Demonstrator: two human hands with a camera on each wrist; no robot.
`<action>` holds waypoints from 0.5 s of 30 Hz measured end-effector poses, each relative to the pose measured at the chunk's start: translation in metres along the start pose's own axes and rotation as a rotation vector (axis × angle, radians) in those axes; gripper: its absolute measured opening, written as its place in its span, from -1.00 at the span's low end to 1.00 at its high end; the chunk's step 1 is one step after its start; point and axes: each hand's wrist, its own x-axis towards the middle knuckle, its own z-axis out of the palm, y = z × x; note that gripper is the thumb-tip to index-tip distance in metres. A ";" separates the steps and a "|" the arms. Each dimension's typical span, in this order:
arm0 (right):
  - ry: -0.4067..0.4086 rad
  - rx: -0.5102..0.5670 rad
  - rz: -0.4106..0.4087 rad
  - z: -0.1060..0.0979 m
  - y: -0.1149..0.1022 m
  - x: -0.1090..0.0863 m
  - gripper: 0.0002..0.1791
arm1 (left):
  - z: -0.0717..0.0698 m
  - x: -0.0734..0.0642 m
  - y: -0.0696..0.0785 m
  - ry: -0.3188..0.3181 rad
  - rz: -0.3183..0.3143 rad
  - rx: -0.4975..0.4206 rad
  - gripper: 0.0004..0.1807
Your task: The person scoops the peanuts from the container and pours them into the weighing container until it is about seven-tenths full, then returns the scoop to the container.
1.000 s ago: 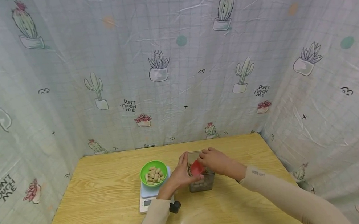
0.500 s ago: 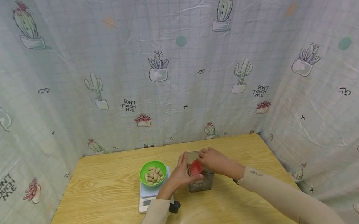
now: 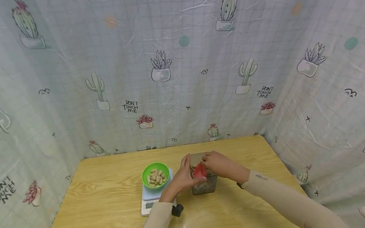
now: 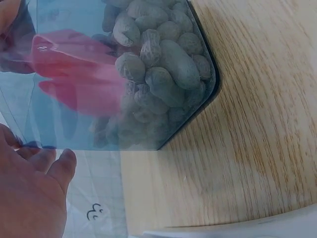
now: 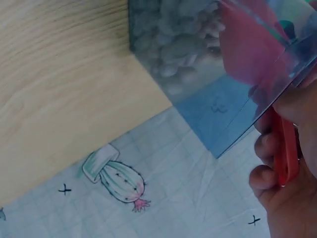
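A clear, tinted plastic container (image 3: 204, 188) of unshelled peanuts (image 4: 171, 69) stands on the table. My left hand (image 3: 183, 177) grips its left side near the rim, thumb across the front; in the left wrist view that hand's fingers (image 4: 62, 168) lie along the wall. Over the container's right side, my right hand (image 3: 219, 165) holds a red scoop (image 3: 200, 171) by its handle (image 5: 285, 153). The scoop's bowl is inside the container, its edge right at the peanuts in the left wrist view.
Left of the container, a green bowl (image 3: 144, 173) holding peanuts sits on a white kitchen scale (image 3: 144, 208). My left forearm passes over the scale's right edge. A cactus-print curtain (image 3: 181, 103) hangs behind the wooden table (image 3: 107, 196) and at both sides.
Inside the container the red scoop has tilted slightly, its bowl turning. The left hand, container, green bowl and scale keep their places.
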 end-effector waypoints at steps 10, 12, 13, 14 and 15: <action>0.003 -0.078 0.033 0.004 -0.006 0.003 -0.77 | -0.001 -0.003 0.003 -0.019 -0.006 -0.028 0.36; 0.025 -0.032 -0.003 0.005 -0.005 0.004 -0.84 | -0.002 -0.004 0.003 -0.012 -0.006 -0.028 0.36; 0.033 -0.002 -0.016 0.006 -0.004 0.004 -0.88 | -0.002 -0.004 0.003 -0.010 -0.004 -0.026 0.37; 0.037 0.030 -0.022 0.007 -0.003 0.003 -0.90 | -0.001 -0.004 0.002 -0.007 -0.002 -0.026 0.37; 0.038 0.068 -0.023 0.008 -0.002 0.003 -0.93 | -0.001 -0.004 0.002 -0.006 0.002 -0.028 0.37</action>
